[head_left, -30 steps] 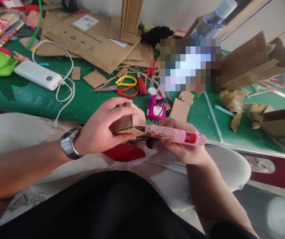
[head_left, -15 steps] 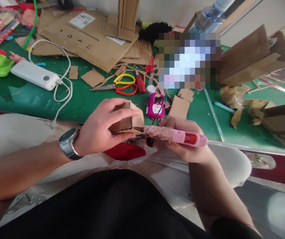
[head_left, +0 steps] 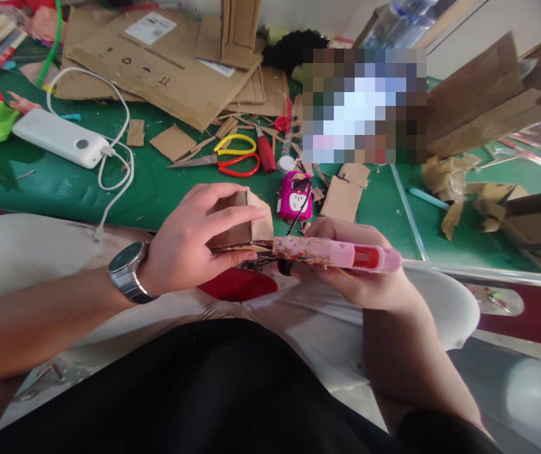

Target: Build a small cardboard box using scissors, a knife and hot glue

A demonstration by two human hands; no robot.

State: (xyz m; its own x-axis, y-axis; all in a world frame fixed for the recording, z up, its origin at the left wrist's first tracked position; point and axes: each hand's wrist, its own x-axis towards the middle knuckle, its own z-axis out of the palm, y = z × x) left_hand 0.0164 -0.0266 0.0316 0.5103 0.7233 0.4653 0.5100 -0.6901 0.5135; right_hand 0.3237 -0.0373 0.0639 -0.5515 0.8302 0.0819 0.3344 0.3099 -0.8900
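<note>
My left hand (head_left: 192, 236) is closed round a small folded cardboard piece (head_left: 232, 222), with a finger along its top and the thumb underneath. In my right hand (head_left: 353, 277) is a pink glue gun (head_left: 313, 250), its body smeared with dried glue. The gun's nozzle end points left and meets the lower right edge of the cardboard piece; whether glue is flowing I cannot tell. My fingers round the gun's handle are partly hidden beneath it. Just beyond the gun lies a magenta gadget (head_left: 295, 195) with a white face on it.
On the green table (head_left: 157, 186) lie scissors (head_left: 237, 154), a red-handled tool (head_left: 265, 150), cardboard scraps (head_left: 173, 142) and a white power bank (head_left: 60, 137) with its cable. Flattened cardboard (head_left: 152, 69) is stacked behind. Cardboard structures (head_left: 476, 94) stand at the right, near a water bottle (head_left: 400, 25).
The view has shifted slightly, so the table things sit a little differently in the picture. Both hands keep their grips, and the glue gun stays at the cardboard edge.
</note>
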